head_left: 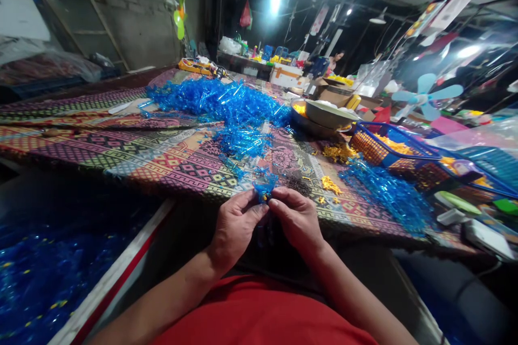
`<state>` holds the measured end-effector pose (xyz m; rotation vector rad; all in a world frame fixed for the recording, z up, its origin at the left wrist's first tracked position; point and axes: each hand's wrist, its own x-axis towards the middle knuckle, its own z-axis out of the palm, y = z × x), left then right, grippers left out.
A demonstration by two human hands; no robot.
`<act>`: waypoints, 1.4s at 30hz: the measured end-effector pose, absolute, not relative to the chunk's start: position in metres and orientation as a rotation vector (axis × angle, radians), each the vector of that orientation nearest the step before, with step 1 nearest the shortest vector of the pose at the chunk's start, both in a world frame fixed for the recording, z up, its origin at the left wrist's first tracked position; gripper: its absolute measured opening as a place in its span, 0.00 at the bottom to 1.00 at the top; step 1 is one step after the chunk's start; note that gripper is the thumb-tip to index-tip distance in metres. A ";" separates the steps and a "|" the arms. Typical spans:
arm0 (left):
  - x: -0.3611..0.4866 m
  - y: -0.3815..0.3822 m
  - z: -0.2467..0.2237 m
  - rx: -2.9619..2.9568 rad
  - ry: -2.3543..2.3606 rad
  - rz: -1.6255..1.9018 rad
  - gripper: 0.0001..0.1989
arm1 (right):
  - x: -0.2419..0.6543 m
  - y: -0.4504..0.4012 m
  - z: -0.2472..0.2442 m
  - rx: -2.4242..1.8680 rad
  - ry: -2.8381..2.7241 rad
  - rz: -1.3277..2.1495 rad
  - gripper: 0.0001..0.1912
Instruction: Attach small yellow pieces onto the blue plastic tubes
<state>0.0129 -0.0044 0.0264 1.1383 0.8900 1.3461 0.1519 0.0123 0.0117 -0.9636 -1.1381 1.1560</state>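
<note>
- Lower left of the frame: a bin with a white and red rim [118, 272] holds a loose mass of blue plastic with yellow bits among it.
- Left side: the table's patterned cloth [81, 153] lies open in a broad stretch; its front edge slopes from the left side of the frame toward the lower right.
- Upper centre: a large heap of blue plastic [226, 99] spreads over the cloth, a narrower tongue of it trailing toward the hands.
- Centre, at the front edge: the left hand [236, 222] pinches a small blue plastic piece [264, 187] between thumb and finger.
- Just right of it, the right hand [298, 216] is closed on the same piece, fingertips near a yellow bit.
- Right of centre: a lower bowl [319, 129] holds yellow pieces; an upper bowl [326, 115] rests on it with something white inside.
- Below the bowls: dark bits [298, 184] and loose yellow pieces [331, 185], with narrow strips of cloth between.
- Right: a blue basket [369, 145] holds yellow pieces; a bundle of blue strips [390, 197] reaches to near the edge.
- Far right: another blue basket [502, 187] holds more yellow pieces.
</note>
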 end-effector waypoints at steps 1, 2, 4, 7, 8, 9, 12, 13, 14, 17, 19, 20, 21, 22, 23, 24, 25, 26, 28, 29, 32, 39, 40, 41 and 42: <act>0.013 -0.004 0.026 1.147 0.893 1.350 0.10 | 0.152 0.012 0.010 -0.970 -1.146 1.125 0.09; 0.012 -0.003 0.026 1.157 0.896 1.354 0.10 | 0.152 0.013 0.009 -0.973 -1.151 1.108 0.09; 0.011 -0.002 0.025 1.185 0.906 1.361 0.08 | 0.152 0.013 0.007 -0.976 -1.157 1.104 0.09; 0.009 0.000 0.025 1.230 0.921 1.358 0.08 | 0.152 0.013 0.006 -0.991 -1.163 1.088 0.08; 0.008 0.000 0.025 1.249 0.921 1.350 0.08 | 0.151 0.013 0.006 -0.996 -1.161 1.076 0.08; 0.007 0.001 0.025 1.267 0.916 1.344 0.08 | 0.151 0.013 0.007 -1.000 -1.153 1.073 0.08; 0.006 0.003 0.026 1.283 0.887 1.348 0.08 | 0.148 0.014 0.008 -1.002 -1.095 1.123 0.09; 0.006 0.003 0.026 1.269 0.877 1.353 0.07 | 0.148 0.015 0.008 -0.998 -1.071 1.148 0.09; 0.006 0.004 0.026 1.247 0.867 1.354 0.07 | 0.147 0.015 0.008 -0.994 -1.050 1.172 0.10; 0.008 0.005 0.024 1.179 0.841 1.326 0.08 | 0.145 0.017 0.007 -0.979 -1.016 1.175 0.10; 0.009 0.004 0.022 1.159 0.824 1.293 0.10 | 0.144 0.017 0.006 -0.980 -1.019 1.130 0.10; 0.009 0.004 0.022 1.154 0.816 1.278 0.11 | 0.143 0.017 0.006 -0.980 -1.018 1.113 0.10; 0.009 0.004 0.021 1.145 0.806 1.265 0.12 | 0.143 0.017 0.005 -0.979 -1.012 1.114 0.11; 0.009 0.003 0.021 1.128 0.799 1.251 0.12 | 0.142 0.017 0.005 -0.975 -1.004 1.139 0.11; 0.009 0.003 0.020 1.100 0.792 1.235 0.13 | 0.141 0.017 0.004 -0.969 -0.996 1.182 0.11; 0.009 0.003 0.018 1.065 0.785 1.215 0.13 | 0.140 0.017 0.004 -0.961 -0.993 1.233 0.11; 0.009 0.002 0.017 1.024 0.773 1.191 0.14 | 0.139 0.016 0.005 -0.951 -0.993 1.283 0.11; 0.010 0.002 0.015 0.980 0.750 1.165 0.15 | 0.138 0.016 0.005 -0.939 -0.996 1.320 0.11; 0.012 0.002 0.010 0.884 0.674 1.127 0.17 | 0.136 0.015 0.007 -0.910 -1.016 1.357 0.11; 0.013 0.002 0.008 0.831 0.624 1.118 0.18 | 0.135 0.014 0.009 -0.897 -1.031 1.368 0.11; 0.017 0.004 0.005 0.697 0.509 1.102 0.20 | 0.132 0.012 0.012 -0.875 -1.076 1.422 0.11; 0.016 0.005 0.003 0.525 0.459 1.132 0.34 | 0.129 0.015 0.016 -0.859 -1.094 1.620 0.11; 0.015 0.004 0.001 0.535 0.442 1.115 0.35 | 0.130 0.016 0.016 -0.867 -1.065 1.603 0.11; 0.015 0.002 -0.001 0.546 0.427 1.097 0.36 | 0.131 0.017 0.017 -0.875 -1.040 1.580 0.12; 0.014 0.000 -0.004 0.553 0.416 1.082 0.37 | 0.132 0.018 0.017 -0.876 -1.022 1.566 0.13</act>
